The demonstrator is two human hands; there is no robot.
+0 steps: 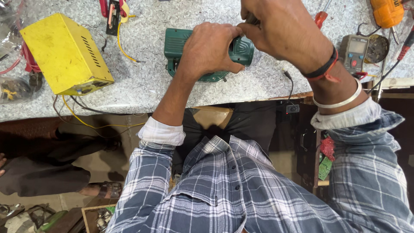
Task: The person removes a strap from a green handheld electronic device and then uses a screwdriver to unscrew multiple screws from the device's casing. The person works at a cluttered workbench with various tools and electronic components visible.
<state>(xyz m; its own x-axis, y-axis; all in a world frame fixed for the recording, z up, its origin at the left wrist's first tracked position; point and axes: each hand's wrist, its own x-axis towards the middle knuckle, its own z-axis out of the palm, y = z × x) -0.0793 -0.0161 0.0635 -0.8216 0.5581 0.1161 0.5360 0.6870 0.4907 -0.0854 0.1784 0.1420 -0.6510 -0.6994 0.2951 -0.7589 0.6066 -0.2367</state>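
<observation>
Both hands (pixel 241 36) on green motor (pixel 241 51)

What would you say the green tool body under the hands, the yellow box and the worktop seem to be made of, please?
Green tool body: probably moulded plastic, with a matte finish and ribbed vent slots. Yellow box: looks like painted sheet metal, with crisp folded edges, punched louvres and scuffed paint. Worktop: speckled grey, stone-like, possibly granite or a laminate imitating it; the look leaves that open.

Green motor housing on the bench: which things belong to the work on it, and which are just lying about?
In hand:
green motor housing
left hand
right hand

Lying about:
yellow metal box
multimeter
red-handled screwdriver
orange tool
</observation>
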